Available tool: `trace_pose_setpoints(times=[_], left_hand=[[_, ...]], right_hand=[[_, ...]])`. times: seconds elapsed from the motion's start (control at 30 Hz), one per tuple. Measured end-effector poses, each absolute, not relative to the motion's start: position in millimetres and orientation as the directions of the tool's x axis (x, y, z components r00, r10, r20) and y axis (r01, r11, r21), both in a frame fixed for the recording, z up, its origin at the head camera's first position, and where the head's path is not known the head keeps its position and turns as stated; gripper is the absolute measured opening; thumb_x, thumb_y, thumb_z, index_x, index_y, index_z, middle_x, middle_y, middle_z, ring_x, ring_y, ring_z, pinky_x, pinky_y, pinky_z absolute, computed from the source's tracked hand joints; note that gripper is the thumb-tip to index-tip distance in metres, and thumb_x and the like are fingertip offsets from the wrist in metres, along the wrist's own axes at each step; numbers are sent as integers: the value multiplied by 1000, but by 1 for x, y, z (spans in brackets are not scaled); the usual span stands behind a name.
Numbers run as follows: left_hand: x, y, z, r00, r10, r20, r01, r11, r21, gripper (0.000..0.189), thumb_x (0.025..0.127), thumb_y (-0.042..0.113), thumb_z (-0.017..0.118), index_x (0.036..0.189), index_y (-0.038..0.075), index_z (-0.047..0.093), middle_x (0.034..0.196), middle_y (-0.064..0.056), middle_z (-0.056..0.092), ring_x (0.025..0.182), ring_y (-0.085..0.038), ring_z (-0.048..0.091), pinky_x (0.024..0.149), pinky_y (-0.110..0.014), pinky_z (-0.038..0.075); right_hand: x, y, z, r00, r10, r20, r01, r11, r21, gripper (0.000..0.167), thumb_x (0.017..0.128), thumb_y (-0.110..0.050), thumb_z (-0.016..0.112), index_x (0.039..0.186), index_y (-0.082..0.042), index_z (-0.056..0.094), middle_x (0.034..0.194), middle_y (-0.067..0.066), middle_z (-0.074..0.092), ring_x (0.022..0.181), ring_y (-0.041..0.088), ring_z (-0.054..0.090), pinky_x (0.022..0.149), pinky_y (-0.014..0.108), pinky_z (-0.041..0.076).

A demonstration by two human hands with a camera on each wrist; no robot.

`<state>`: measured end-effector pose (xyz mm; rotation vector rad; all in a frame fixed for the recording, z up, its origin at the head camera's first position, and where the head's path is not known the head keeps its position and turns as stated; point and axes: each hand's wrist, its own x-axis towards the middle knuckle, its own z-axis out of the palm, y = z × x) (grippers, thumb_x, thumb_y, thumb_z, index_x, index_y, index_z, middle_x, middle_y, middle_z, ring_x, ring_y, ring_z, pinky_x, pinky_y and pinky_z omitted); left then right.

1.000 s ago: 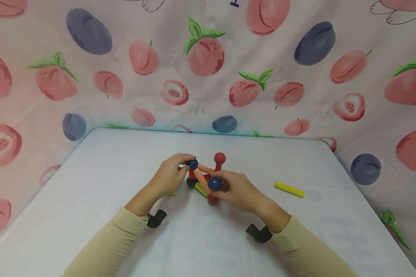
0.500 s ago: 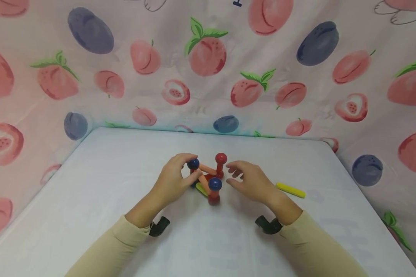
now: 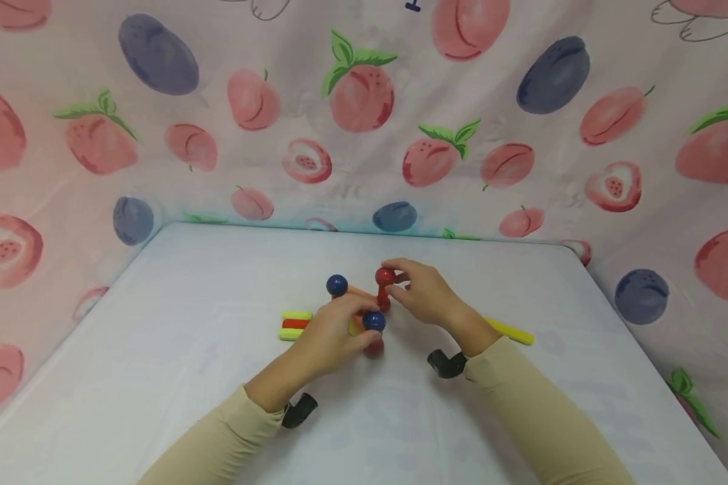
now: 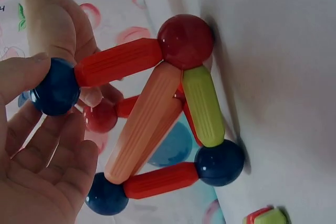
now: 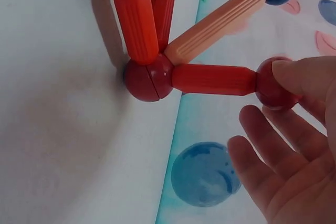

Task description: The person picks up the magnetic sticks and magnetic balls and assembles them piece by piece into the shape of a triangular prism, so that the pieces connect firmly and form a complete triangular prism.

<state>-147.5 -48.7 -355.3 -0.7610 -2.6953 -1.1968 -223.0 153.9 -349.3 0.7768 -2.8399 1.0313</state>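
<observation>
A construction of balls and rods stands mid-table in the head view. My left hand pinches its near upper blue ball between thumb and fingers. That ball tops a red rod rising from a dark red ball on the table. My right hand pinches the red ball atop another upright red rod. A third upright carries a blue ball at the back left. Peach-coloured rods slope up to it. A green rod lies along the base.
Left of the construction lie two green-yellow sticks and a red stick, side by side. A yellow stick is on the right, partly behind my right wrist. A fruit-patterned cloth hangs behind the white table.
My left hand has moved from the back-left blue ball to the near one, uncovering the sticks at left. My right hand left the near blue ball and now holds the red ball.
</observation>
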Motion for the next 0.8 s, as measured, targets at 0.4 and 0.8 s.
trace_pose_setpoints(times=[0.4,0.8], left_hand=[[-157,-69,-356,-902,337,270,429,629,648,35,87,3,74,121,3,66,114,-6,67,107,-23,62,94,-40,53],[-172,-88,-353,-935,272,227,354,683,638,41,91,4,69,131,-1,60,128,-16,63,121,-32,58,103,-47,45]], right_hand=[[-207,159,-349,-863,-472,180,-485,674,-558,44,89,-14,75,128,1,62,116,11,62,101,25,60,88,41,54],[-186,153,-345,-854,-505,123,-480,674,-562,40,88,-20,77,124,-6,65,109,2,63,100,18,59,87,40,54]])
